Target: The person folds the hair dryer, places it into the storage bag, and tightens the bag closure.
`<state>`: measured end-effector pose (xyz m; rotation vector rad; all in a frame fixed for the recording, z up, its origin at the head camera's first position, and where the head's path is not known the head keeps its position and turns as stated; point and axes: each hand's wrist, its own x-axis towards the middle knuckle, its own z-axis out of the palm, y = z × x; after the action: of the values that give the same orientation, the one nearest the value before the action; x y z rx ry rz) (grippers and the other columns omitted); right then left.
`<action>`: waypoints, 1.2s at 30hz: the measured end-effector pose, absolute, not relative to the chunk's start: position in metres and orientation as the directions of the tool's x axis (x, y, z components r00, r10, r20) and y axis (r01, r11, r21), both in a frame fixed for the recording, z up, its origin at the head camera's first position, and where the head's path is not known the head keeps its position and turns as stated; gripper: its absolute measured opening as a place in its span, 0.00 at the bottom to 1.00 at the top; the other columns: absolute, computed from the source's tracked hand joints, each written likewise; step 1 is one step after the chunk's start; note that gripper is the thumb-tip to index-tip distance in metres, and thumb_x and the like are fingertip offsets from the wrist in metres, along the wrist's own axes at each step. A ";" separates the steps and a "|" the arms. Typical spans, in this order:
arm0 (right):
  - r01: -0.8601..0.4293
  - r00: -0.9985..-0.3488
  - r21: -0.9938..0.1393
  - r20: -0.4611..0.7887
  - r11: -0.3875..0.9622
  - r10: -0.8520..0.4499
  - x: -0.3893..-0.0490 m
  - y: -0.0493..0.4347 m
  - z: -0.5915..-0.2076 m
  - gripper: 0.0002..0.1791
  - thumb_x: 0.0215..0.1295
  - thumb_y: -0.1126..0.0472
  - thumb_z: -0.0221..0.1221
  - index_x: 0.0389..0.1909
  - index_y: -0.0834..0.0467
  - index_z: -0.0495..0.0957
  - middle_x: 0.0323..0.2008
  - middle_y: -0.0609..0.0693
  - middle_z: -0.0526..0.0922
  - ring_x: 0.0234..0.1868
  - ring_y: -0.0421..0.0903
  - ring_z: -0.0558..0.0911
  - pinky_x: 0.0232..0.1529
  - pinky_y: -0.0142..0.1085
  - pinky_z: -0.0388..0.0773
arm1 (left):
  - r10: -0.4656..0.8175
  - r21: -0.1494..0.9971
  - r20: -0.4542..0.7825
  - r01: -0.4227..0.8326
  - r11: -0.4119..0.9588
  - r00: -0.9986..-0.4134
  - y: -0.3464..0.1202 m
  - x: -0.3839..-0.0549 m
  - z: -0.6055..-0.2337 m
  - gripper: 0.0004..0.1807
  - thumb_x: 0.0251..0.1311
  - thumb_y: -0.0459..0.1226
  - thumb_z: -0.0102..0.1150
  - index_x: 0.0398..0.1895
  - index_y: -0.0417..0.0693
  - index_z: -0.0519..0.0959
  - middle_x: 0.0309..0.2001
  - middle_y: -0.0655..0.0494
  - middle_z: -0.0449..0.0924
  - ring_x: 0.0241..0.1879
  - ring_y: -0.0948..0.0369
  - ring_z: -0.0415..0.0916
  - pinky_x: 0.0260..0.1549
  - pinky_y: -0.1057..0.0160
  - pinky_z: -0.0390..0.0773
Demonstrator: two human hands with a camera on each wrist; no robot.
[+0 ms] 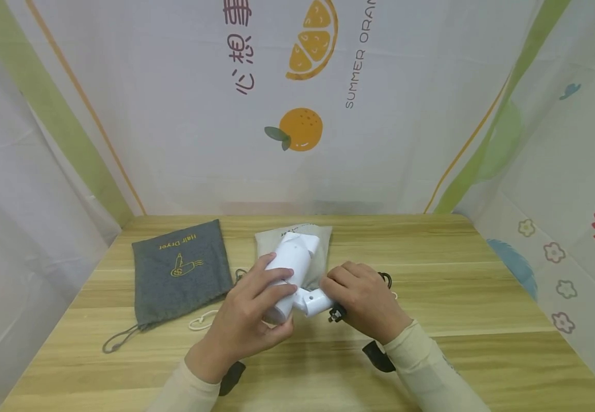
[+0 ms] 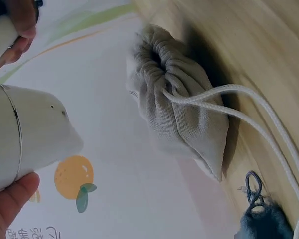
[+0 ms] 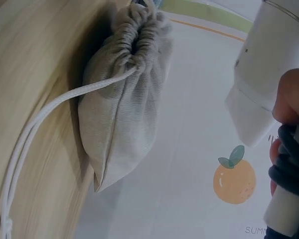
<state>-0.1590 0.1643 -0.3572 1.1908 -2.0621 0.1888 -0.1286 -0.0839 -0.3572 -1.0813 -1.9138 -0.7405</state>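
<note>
A white hair dryer [image 1: 293,256] with a jointed handle is held above the table between both hands. My left hand [image 1: 245,315] grips its barrel, with fingers over the top and the thumb beneath. In the head view my right hand [image 1: 365,298] holds the handle, where a dark cord [image 3: 288,174] is wound round it. The black plug [image 1: 336,313] pokes out below the right hand. Behind the dryer a beige drawstring bag [image 1: 323,257] lies on the table; in the left wrist view it looks plump, with its neck gathered and white strings trailing.
To the left lies a dark grey drawstring pouch [image 1: 178,286] printed "Hair Dryer". A white string [image 1: 202,321] rests beside it on the wooden table [image 1: 457,274]. White printed curtains [image 1: 405,143] stand at the back and sides. Black pieces [image 1: 378,356] show by both wrists.
</note>
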 end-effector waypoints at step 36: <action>-0.815 -0.263 0.232 0.669 0.531 -0.695 -0.158 0.162 -0.359 0.18 0.43 0.70 0.73 0.33 0.54 0.76 0.33 0.45 0.79 0.34 0.46 0.80 0.31 0.38 0.78 | 0.412 0.109 0.864 0.906 0.410 -0.290 -0.084 -0.127 -0.357 0.23 0.34 0.35 0.67 0.41 0.46 0.81 0.50 0.50 0.80 0.57 0.38 0.73 0.51 0.39 0.76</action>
<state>-0.1581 0.1623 -0.3592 1.2224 -2.0237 0.2036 -0.1271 -0.0835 -0.3572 -1.1272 -1.8759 -0.7895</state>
